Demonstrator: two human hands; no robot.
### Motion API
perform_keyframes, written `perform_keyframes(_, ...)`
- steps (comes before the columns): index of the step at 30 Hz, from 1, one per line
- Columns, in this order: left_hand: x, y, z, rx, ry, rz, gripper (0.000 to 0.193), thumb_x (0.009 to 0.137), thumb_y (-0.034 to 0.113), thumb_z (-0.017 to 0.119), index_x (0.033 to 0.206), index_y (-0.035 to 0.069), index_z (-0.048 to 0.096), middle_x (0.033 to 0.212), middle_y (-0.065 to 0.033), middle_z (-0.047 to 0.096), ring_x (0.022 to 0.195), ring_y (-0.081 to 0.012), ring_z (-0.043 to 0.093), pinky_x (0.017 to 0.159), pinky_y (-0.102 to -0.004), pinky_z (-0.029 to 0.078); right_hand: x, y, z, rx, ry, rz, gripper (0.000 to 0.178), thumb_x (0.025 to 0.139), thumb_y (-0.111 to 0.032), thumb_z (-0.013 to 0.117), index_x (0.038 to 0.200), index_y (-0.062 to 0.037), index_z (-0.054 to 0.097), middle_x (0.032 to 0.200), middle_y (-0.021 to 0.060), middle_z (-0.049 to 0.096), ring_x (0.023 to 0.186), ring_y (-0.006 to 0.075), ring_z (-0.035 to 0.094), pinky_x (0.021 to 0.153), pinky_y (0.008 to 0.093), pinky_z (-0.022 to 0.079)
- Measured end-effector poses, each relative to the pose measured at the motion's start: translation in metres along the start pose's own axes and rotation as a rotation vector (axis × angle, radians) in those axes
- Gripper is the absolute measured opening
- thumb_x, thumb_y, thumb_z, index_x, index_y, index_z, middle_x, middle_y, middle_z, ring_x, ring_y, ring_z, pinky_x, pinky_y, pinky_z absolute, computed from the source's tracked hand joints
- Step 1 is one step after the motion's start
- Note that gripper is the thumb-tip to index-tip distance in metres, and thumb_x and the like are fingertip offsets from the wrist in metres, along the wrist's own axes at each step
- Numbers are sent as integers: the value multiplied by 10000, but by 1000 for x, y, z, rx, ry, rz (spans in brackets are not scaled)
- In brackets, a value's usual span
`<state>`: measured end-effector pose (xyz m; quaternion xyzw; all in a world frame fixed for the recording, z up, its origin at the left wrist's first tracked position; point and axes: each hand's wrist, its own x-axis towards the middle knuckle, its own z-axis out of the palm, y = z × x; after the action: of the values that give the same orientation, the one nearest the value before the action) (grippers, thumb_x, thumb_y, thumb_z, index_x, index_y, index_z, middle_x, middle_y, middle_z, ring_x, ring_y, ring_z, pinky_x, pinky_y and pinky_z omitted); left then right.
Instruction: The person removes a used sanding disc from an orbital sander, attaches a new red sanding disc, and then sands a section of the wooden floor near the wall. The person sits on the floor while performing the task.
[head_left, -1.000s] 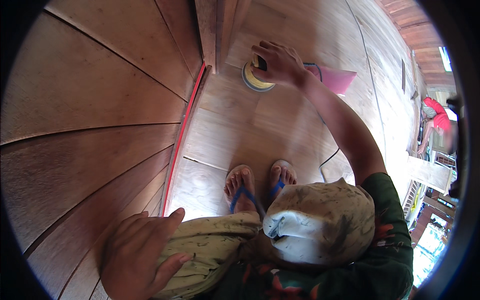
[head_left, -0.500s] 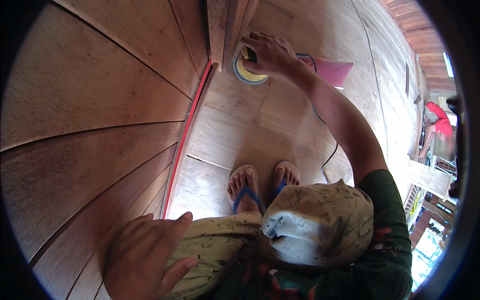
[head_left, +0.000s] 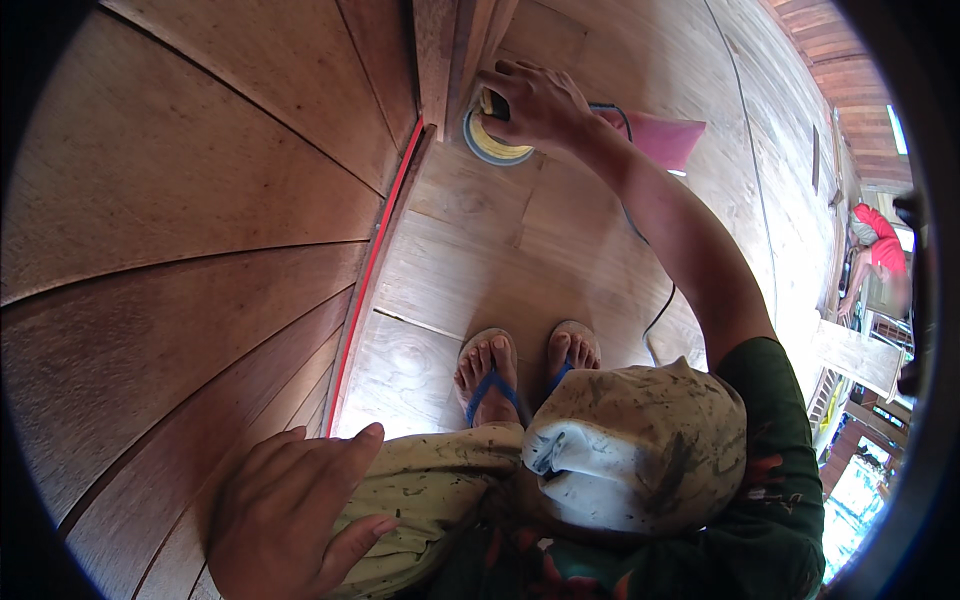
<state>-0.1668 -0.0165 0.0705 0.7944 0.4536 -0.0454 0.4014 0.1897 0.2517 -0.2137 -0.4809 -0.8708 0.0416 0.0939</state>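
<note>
My right arm reaches far forward, and my right hand is wrapped over the top of a yellow and black round sander. The sander's disc lies flat on the wooden floor, close to the foot of the wall and a door post. A dark power cord trails from the tool back toward my feet. At lower left, my left hand holds nothing, its fingers apart, beside my bent knee and the plank wall. Whether it touches either cannot be made out.
A red strip runs along the wall's base. A pink piece lies right of the sander. My feet in blue flip-flops stand on the floor. Another cable crosses further right. A person in red bends over at far right.
My right hand and the sander have shifted very slightly to the left and away from me. The left hand stays in place.
</note>
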Motion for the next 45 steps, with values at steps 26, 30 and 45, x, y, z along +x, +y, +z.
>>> perform_keyframes(26, 0, 3, 0, 17, 21, 22, 712, 905, 287, 887, 1484, -63, 662, 1175, -252, 786, 1080, -434, 764, 1091, -541, 533, 3, -1, -7, -29, -46, 56, 580, 937, -516, 793, 1401, -175, 723, 1228, 108, 776, 1180, 377, 774, 996, 551, 637)
perform_keyframes(30, 0, 3, 1, 22, 31, 20, 714, 903, 289, 889, 1485, -58, 662, 1182, -250, 787, 1085, -434, 763, 1103, -543, 530, 2, -1, -7, -34, -20, 39, 576, 937, -510, 796, 1398, -174, 723, 1225, 109, 781, 1181, 372, 772, 998, 544, 638)
perform_keyframes(45, 0, 3, 1, 43, 19, 7, 729, 879, 276, 901, 1491, -40, 664, 1230, -257, 783, 1120, -458, 747, 1121, -567, 522, 2, -2, 0, 21, 49, 18, 542, 954, -484, 780, 1391, -175, 696, 1155, 114, 754, 1144, 384, 757, 943, 587, 622)
